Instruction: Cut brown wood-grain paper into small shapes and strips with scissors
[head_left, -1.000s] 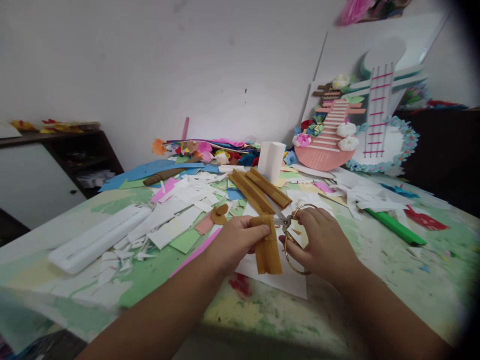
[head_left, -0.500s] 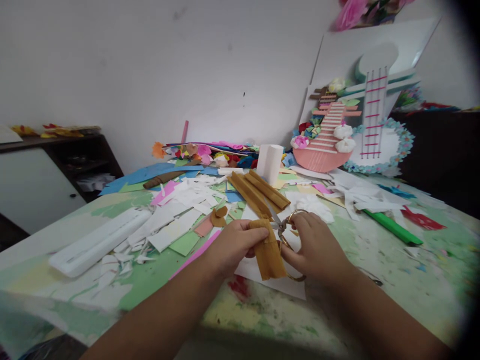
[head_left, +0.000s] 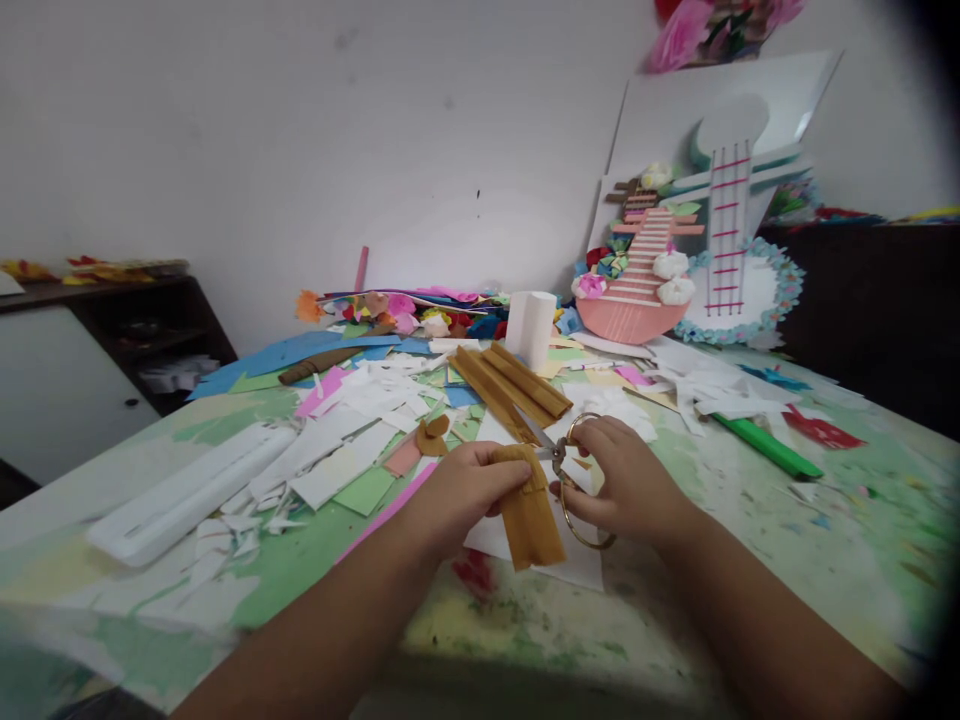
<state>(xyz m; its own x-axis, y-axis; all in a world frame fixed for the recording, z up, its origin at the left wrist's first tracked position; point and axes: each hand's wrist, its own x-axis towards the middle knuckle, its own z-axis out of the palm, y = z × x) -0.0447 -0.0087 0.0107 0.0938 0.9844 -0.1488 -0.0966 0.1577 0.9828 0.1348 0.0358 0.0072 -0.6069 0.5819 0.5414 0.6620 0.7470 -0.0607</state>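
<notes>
Between the thumb and fingers of my left hand (head_left: 472, 495) is a folded piece of brown crepe paper (head_left: 532, 525), its lower end hanging down. My right hand (head_left: 626, 475) grips gold-handled scissors (head_left: 558, 453) by their loops. The blades are spread, one behind the upper part of the paper and the other pointing up and left. Beyond the hands lie folded brown crepe strips (head_left: 517, 385). A small cut brown piece (head_left: 433, 436) rests left of my left hand. Under the hands is a white sheet (head_left: 577, 570).
White and coloured paper scraps (head_left: 352, 420) cover the table's left half. A long white plastic case (head_left: 191, 490) lies at left. A white paper block (head_left: 531, 330) stands at the back, near paper instrument models (head_left: 637, 300). A green paper roll (head_left: 765, 445) lies at right.
The scissor blades have spread wider, and the scissors sit a little farther from the paper's edge. The whole view has shifted slightly. Both hands keep their holds.
</notes>
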